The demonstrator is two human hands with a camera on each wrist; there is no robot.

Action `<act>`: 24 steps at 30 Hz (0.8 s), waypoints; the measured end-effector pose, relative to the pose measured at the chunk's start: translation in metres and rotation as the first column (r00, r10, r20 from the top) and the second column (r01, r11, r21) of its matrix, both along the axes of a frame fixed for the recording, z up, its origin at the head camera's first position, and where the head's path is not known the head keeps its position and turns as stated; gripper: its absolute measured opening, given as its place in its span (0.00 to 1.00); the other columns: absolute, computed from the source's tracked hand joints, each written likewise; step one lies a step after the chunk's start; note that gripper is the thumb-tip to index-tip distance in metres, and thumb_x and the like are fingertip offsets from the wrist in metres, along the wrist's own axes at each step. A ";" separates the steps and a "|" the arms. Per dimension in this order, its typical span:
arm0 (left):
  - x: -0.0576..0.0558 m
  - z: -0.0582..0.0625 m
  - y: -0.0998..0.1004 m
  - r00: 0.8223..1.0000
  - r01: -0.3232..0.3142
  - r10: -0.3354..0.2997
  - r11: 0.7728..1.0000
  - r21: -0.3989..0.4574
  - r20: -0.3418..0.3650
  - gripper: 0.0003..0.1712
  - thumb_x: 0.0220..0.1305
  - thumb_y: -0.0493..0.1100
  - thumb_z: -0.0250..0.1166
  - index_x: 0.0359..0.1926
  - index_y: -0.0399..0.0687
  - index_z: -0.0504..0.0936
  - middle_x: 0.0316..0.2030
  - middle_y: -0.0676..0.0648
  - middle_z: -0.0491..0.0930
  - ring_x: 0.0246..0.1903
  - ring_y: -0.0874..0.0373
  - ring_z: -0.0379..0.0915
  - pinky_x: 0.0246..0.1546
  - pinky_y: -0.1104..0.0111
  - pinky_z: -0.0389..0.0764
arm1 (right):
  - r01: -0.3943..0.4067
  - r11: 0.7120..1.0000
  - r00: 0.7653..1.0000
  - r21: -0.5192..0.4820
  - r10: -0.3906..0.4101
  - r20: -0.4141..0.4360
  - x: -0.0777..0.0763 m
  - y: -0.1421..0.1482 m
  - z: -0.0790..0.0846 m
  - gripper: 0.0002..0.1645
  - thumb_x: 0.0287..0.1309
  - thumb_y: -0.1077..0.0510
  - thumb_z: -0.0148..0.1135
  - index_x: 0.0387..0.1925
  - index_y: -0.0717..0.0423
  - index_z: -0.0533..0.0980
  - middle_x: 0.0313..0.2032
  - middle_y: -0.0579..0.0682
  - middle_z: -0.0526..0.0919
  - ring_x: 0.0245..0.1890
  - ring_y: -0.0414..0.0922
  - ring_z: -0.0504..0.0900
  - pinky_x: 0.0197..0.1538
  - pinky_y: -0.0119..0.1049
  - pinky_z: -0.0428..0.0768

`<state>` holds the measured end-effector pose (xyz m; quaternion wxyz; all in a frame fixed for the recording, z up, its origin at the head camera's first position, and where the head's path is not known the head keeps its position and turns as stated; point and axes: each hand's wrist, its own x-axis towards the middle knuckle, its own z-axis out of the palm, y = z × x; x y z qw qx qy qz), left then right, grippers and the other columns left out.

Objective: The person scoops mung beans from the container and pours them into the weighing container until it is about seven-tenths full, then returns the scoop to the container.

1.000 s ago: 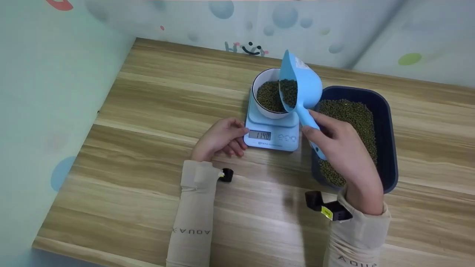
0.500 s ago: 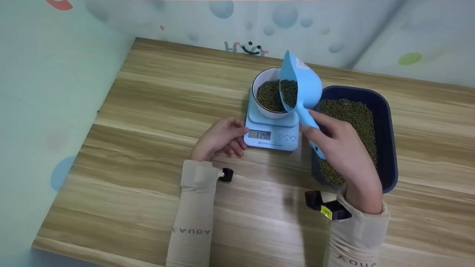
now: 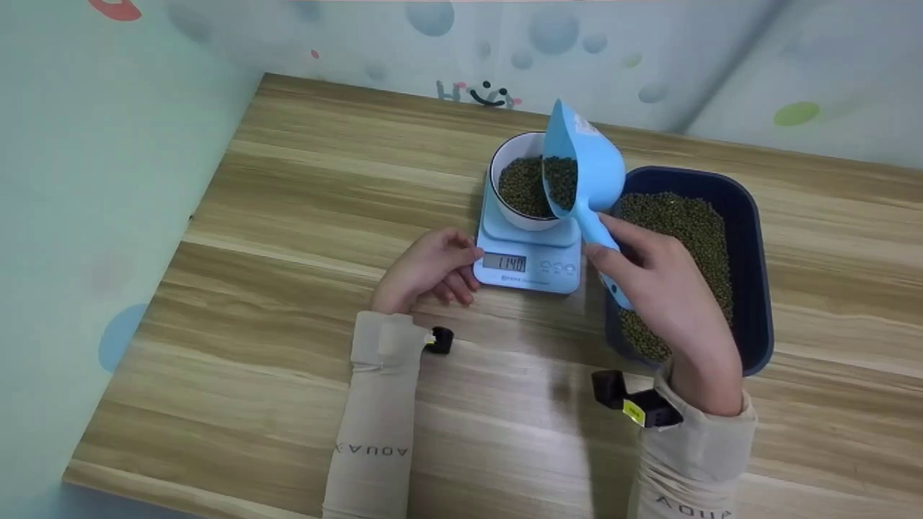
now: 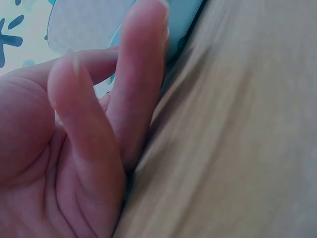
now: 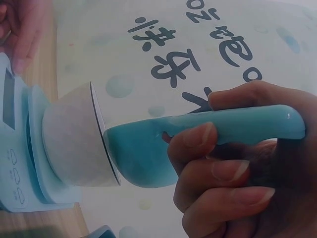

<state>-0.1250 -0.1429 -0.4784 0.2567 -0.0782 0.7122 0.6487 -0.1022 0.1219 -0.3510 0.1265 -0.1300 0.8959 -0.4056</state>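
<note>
The right hand (image 3: 660,277) grips the handle of a blue scoop (image 3: 600,166) holding green beans (image 3: 562,180). Just ahead and left of that hand, the scoop tilts over a white bowl (image 5: 74,144) of beans on a scale (image 3: 530,280) reading 114.0 — the left hand (image 3: 429,267), fingers loosely bent, touches its edge. Below the right hand — a dark tub (image 3: 751,274) of beans.

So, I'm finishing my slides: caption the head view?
Right hand holds a blue scoop of beans over a bowl on a scale.
</note>
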 end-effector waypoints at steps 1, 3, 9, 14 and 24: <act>0.000 0.000 0.000 1.000 -0.001 0.001 1.000 0.000 0.001 0.14 0.65 0.48 0.56 0.45 0.43 0.70 0.27 0.38 0.81 0.19 0.51 0.80 0.12 0.69 0.74 | 0.000 1.000 1.000 0.000 0.000 0.001 0.000 0.000 0.000 0.23 0.63 0.40 0.49 0.59 0.35 0.69 0.35 0.49 0.79 0.31 0.46 0.74 0.31 0.35 0.73; 0.000 0.000 0.000 1.000 -0.003 0.003 1.000 0.002 0.004 0.14 0.65 0.48 0.56 0.45 0.43 0.70 0.27 0.38 0.81 0.19 0.51 0.80 0.12 0.69 0.74 | 0.001 1.000 1.000 0.001 -0.001 0.001 0.000 0.000 0.000 0.23 0.63 0.40 0.49 0.59 0.35 0.69 0.35 0.49 0.79 0.30 0.45 0.74 0.30 0.35 0.72; 0.000 -0.001 0.000 1.000 -0.002 0.002 1.000 0.001 0.002 0.14 0.65 0.47 0.56 0.45 0.43 0.70 0.27 0.38 0.81 0.19 0.51 0.80 0.11 0.69 0.74 | 0.002 1.000 1.000 0.001 -0.002 -0.004 0.000 0.000 0.000 0.22 0.63 0.41 0.49 0.58 0.35 0.70 0.34 0.49 0.79 0.29 0.44 0.73 0.30 0.35 0.72; -0.001 -0.002 0.000 1.000 -0.003 0.003 1.000 -0.001 0.007 0.14 0.65 0.48 0.57 0.45 0.43 0.70 0.27 0.38 0.81 0.19 0.51 0.80 0.12 0.69 0.74 | -0.002 1.000 1.000 0.004 0.002 -0.002 0.000 0.000 -0.001 0.23 0.63 0.41 0.49 0.59 0.35 0.69 0.34 0.49 0.79 0.29 0.44 0.73 0.29 0.34 0.72; -0.001 -0.002 0.000 1.000 0.000 0.000 1.000 0.001 0.009 0.16 0.65 0.49 0.57 0.47 0.44 0.70 0.28 0.38 0.81 0.19 0.52 0.80 0.12 0.69 0.75 | 0.002 1.000 1.000 0.015 -0.003 0.018 0.000 -0.002 0.000 0.23 0.63 0.40 0.48 0.59 0.34 0.69 0.33 0.49 0.78 0.27 0.45 0.73 0.30 0.35 0.72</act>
